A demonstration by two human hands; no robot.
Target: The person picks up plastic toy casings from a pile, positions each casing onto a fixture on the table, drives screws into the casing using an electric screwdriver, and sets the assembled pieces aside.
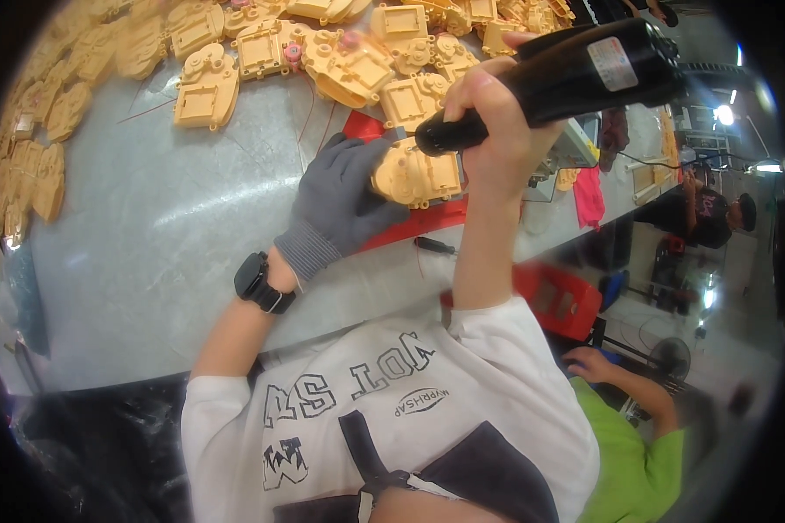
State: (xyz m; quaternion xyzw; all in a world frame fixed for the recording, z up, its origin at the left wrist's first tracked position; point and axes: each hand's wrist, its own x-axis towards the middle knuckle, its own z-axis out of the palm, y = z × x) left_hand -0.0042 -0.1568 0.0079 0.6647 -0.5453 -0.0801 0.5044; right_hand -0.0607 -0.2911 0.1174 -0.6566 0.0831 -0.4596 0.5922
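My left hand (338,193), in a grey knit glove, is closed around the side of a pale orange plastic housing (417,179) with round and boxy raised shapes. The housing rests over a red mat (452,214) on the metal table. My bare right hand (504,124) grips a thick black electric screwdriver (567,80), held at a slant. Its narrow nose points down toward the housing's upper edge. Whether the tip touches the housing cannot be made out.
Many similar orange housings (208,87) lie piled along the table's far and left sides. A small black-handled tool (434,246) lies near the mat. To the right are a pink cloth (590,197), a red plastic stool or crate (556,301) and a person in a green shirt (628,458).
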